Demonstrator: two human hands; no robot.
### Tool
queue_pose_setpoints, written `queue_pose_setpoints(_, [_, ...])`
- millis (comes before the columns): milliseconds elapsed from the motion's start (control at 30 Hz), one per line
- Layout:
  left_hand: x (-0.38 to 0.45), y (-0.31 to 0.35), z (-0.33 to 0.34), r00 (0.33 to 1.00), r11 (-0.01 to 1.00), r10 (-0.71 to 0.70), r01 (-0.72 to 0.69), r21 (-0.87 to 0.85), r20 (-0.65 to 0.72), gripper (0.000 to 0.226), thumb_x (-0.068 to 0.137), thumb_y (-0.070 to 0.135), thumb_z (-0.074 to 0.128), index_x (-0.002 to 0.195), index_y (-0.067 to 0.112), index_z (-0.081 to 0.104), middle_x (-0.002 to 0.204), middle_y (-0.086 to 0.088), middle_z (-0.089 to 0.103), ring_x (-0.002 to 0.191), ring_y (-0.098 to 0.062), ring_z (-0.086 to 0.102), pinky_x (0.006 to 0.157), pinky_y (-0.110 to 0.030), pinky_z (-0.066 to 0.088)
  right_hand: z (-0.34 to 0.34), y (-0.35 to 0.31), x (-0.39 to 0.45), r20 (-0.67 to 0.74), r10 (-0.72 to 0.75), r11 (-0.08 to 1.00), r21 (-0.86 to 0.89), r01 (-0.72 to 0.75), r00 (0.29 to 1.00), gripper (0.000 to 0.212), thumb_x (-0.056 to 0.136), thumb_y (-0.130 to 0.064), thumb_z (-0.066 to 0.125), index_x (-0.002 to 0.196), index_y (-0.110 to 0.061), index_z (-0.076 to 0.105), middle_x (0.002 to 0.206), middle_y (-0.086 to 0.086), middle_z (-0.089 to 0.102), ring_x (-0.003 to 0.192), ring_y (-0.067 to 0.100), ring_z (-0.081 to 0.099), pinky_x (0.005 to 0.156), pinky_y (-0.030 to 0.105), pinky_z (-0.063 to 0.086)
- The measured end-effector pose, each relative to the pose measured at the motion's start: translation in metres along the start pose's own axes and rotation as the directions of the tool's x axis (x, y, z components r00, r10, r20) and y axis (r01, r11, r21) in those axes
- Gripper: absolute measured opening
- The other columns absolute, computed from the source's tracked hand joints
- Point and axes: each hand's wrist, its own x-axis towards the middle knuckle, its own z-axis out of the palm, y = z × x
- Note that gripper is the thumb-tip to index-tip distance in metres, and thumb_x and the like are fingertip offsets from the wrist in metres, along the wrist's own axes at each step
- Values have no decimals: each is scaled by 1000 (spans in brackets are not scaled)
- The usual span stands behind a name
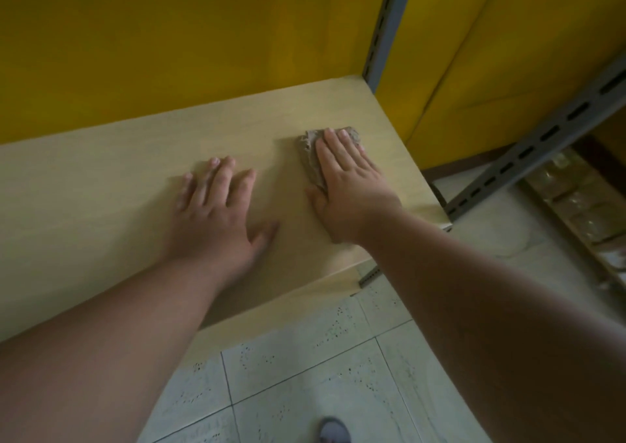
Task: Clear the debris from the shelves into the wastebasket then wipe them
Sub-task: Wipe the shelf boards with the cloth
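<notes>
Pale wood-grain shelf board [101,185] runs from the left edge to a corner at right, backed by a yellow wall [169,36].

Left hand [216,212] lies palm down on the shelf near its middle, fingers [222,178] straight and spread, holding nothing; thumb points right toward the other hand.

Right hand [349,185], just beside it and farther in, presses flat on a small grey-brown frayed cloth [310,154]. Fingers straight and together, resting on top of the cloth, not curled round it. Cloth lies on the shelf near the far right corner; its left edge and far end show past the hand.

Grey slotted metal upright [386,25] rises at the shelf's far right corner. A second grey slotted metal rail [542,137] slants across the right side, with blurred clear packaged goods [576,202] beneath it.

Near side: pale speckled floor tiles [305,375], and a grey shoe toe [333,430] at the bottom edge.
</notes>
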Motion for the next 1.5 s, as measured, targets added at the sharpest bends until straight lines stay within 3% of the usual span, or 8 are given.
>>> queue_pose_setpoints(333, [1,1,1,1000,1000,-12,11,-24,-16,79,89,65,37,154,23,24,166,-6,8,152,-21,0,122,-41,-2,-6,31,-38,2,463,885,60,-462,886,63,102,-38,23,156,-10,4,163,6,-8,150,20,-10,122,35,-5])
queue_pose_setpoints(533, [1,-1,-2,1000,1000,-2,2,-1,23,81,88,65,31,156,22,19,166,-7,3,152,-22,-4,122,-43,-5,6,13,-89,-77,526,840,201,-503,847,75,91,-17,55,155,-12,17,164,1,5,150,16,-3,122,32,-2])
queue_pose_setpoints(800, [-16,-8,4,972,968,212,-223,-118,-99,64,92,45,50,143,7,45,155,-21,33,144,-40,27,120,-53,14,12,-10,-120,-211,690,702,428,-569,692,50,98,-10,40,148,-12,37,158,1,29,146,17,23,117,41,28])
queue_pose_setpoints(967, [-53,-18,11,933,929,320,-343,-137,-166,62,87,43,42,129,1,59,142,-23,51,133,-42,45,114,-55,30,20,-56,-156,-189,586,767,443,-464,788,47,101,-19,36,147,-18,39,153,0,39,138,19,40,109,40,40])
queue_pose_setpoints(1167, [-115,-37,4,918,885,379,-397,-245,-118,49,88,35,49,125,6,62,142,-18,52,136,-38,44,113,-55,34,23,-104,-181,-91,492,758,535,-374,866,40,100,-19,41,140,-19,48,126,5,61,103,17,61,88,45,55])
queue_pose_setpoints(1267, [-166,-44,9,911,867,396,-413,-277,-120,40,87,24,59,124,7,62,148,-16,46,142,-34,36,113,-54,32,34,-123,-199,99,405,707,596,-380,909,30,102,-19,41,129,-22,54,88,-1,65,59,0,57,52,21,52])
queue_pose_setpoints(1333, [-195,-44,23,918,877,385,-396,-273,-95,38,85,19,60,122,10,65,148,-14,47,142,-33,36,112,-52,35,54,-126,-211,230,380,678,590,-439,896,18,103,-19,41,110,-23,56,69,-6,58,48,-1,55,40,14,40])
queue_pose_setpoints(1500, [-226,-33,92,952,940,252,-197,-277,176,44,88,22,60,131,14,59,149,-8,45,138,-30,40,110,-47,38,116,-108,-221,403,389,562,609,-560,828,19,103,-16,38,101,-16,57,58,-4,57,42,-3,54,37,11,37])
